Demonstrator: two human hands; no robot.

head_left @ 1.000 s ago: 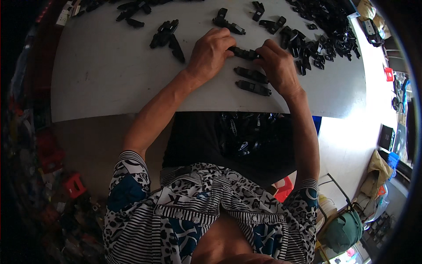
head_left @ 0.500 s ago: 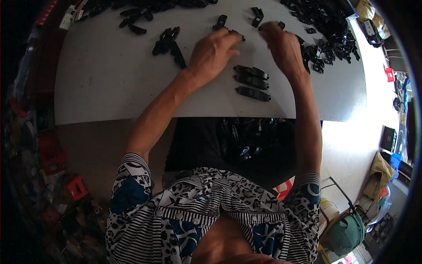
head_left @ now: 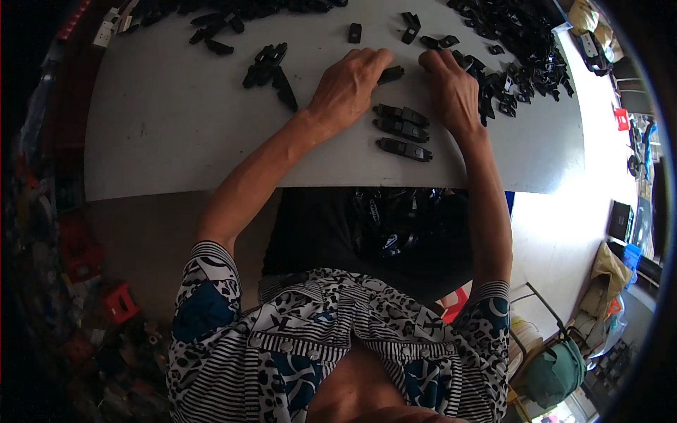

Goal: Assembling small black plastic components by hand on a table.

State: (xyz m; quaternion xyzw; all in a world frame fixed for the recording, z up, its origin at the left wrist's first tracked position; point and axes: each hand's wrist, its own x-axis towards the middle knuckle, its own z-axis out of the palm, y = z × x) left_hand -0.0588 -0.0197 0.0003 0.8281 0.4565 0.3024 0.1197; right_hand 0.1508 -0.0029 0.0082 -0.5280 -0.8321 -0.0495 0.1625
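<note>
My left hand (head_left: 347,88) is closed over the table, its fingertips pressed together. A small black plastic piece (head_left: 391,74) sticks out on its thumb side, partly covered by the hand. My right hand (head_left: 453,92) faces it a short gap away, fingers curled in a pinch; whatever they hold, if anything, is hidden. Between my wrists lie three long black plastic parts, the lowest (head_left: 404,149) a little apart from the upper two (head_left: 401,130). Beyond the hands are a single short black piece (head_left: 355,33) and a bent black piece (head_left: 410,28).
A large heap of black parts (head_left: 525,42) covers the grey table's (head_left: 176,141) far right. Another group (head_left: 266,67) lies left of my left hand, with more along the far edge. Black glossy items (head_left: 395,218) rest at my lap. A red stool (head_left: 120,303) stands at lower left.
Both hands have lowered slightly toward me and sit closer to the table. The black piece by my left fingers has come nearer, and my right fingers have curled in.
</note>
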